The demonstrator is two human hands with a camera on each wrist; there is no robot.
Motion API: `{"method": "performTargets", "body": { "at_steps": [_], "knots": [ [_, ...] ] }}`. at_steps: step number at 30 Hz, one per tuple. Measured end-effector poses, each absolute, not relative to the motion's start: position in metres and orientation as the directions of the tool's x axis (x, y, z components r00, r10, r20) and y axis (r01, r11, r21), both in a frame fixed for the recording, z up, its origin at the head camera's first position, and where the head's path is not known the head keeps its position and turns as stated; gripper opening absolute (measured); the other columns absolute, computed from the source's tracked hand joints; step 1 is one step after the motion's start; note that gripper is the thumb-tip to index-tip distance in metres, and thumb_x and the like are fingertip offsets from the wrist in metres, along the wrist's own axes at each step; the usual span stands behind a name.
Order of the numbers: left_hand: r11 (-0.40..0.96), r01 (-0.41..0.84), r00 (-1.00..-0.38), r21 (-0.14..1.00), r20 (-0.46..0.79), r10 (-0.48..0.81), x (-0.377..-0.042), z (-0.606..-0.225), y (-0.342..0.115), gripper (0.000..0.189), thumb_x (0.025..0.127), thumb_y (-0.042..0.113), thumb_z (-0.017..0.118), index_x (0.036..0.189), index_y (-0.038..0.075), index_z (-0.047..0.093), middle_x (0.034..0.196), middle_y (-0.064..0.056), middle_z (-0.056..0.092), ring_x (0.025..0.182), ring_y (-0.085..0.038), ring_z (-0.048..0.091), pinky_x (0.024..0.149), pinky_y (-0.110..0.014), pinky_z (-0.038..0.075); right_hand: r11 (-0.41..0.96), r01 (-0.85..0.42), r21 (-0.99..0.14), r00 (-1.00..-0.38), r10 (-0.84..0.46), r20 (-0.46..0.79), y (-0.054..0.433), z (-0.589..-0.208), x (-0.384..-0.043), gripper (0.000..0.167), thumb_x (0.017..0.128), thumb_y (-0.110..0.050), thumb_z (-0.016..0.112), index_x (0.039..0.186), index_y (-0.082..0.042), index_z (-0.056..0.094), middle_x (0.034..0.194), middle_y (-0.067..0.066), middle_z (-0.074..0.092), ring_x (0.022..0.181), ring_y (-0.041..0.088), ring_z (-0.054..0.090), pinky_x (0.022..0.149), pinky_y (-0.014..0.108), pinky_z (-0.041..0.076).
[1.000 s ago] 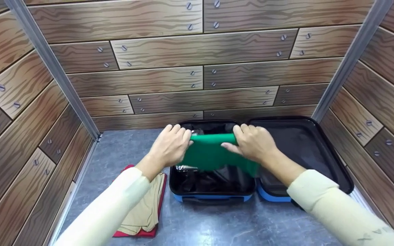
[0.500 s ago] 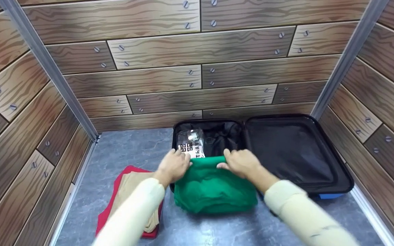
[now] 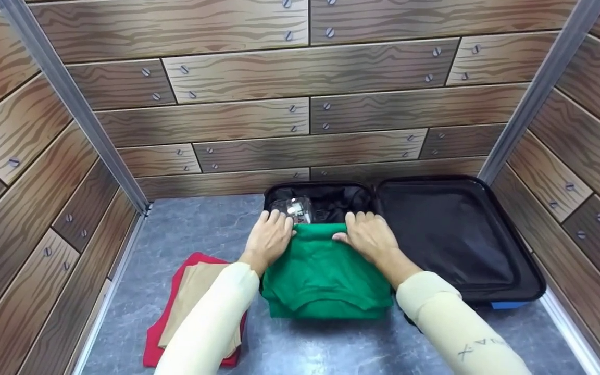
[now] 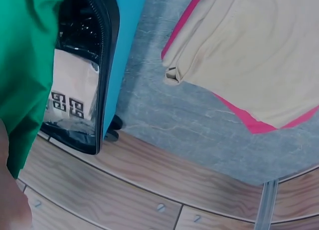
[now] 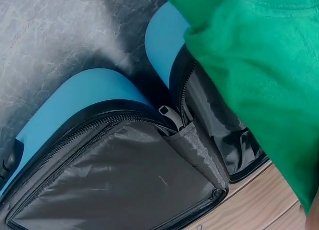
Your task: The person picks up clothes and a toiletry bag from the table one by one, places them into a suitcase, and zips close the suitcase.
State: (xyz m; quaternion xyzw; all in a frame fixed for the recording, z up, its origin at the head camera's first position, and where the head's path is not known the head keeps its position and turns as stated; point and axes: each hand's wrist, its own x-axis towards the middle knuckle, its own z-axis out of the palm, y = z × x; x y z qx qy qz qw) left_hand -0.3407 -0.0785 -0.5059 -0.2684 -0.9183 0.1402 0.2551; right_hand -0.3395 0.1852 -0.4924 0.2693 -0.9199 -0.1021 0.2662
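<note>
A folded green T-shirt spreads over the near part of the open suitcase, its neckline toward me. My left hand grips its far left corner, the thumb along the edge. Its far right corner is held by my right hand, thumb pointing inward. Behind the shirt, a clear package with a printed insert lies in the suitcase's far left part; the left wrist view shows more of this package. The shirt hides most of the suitcase's near half. Whether its underside touches the suitcase, I cannot tell.
To the right lies the suitcase's other half, black-lined with a blue shell, hinged alongside. Folded beige clothing rests on a red garment at the left, partly behind my left sleeve. Wood-patterned walls enclose the grey surface.
The green shirt was held up, hanging over the suitcase. My hands brought it down and toward me, then slightly away again, and it now lies flatter, covering part of the package.
</note>
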Motion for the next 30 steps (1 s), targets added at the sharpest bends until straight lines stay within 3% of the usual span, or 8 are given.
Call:
{"method": "performTargets", "body": {
  "at_steps": [12,20,30],
  "knots": [
    [0.831,0.392,-0.752,-0.394,0.383,0.536,-0.349,-0.501,-0.080,0.033,0.105,0.038,0.041,0.098,0.010,0.056,0.091,-0.007,0.060,0.091,-0.025,0.051,0.085,-0.039,0.039,0.818,-0.435,0.375,-0.689,-0.571,0.446,0.179,-0.483,-0.350,0.057,0.092,-0.061,0.049,0.080,-0.005,0.048,0.068,0.013,0.055,0.059,0.031,0.055,0.051,0.041,0.047],
    [0.833,0.399,-0.707,-0.384,0.449,0.546,-0.351,-0.499,-0.082,0.033,0.104,0.039,0.043,0.098,0.009,0.056,0.088,-0.008,0.058,0.091,-0.026,0.052,0.085,-0.039,0.038,0.828,-0.415,0.376,-0.689,-0.556,0.464,0.179,-0.481,-0.351,0.057,0.092,-0.061,0.049,0.081,-0.005,0.047,0.068,0.012,0.054,0.059,0.030,0.054,0.052,0.039,0.045],
    [0.838,0.392,-0.720,-0.380,0.440,0.536,-0.353,-0.495,-0.082,0.035,0.105,0.039,0.041,0.096,0.009,0.055,0.091,-0.008,0.056,0.092,-0.026,0.050,0.086,-0.039,0.038,0.842,-0.404,0.358,-0.654,-0.540,0.530,0.180,-0.483,-0.352,0.056,0.090,-0.061,0.049,0.080,-0.006,0.047,0.067,0.012,0.054,0.059,0.030,0.054,0.052,0.040,0.045]
  ]
}}
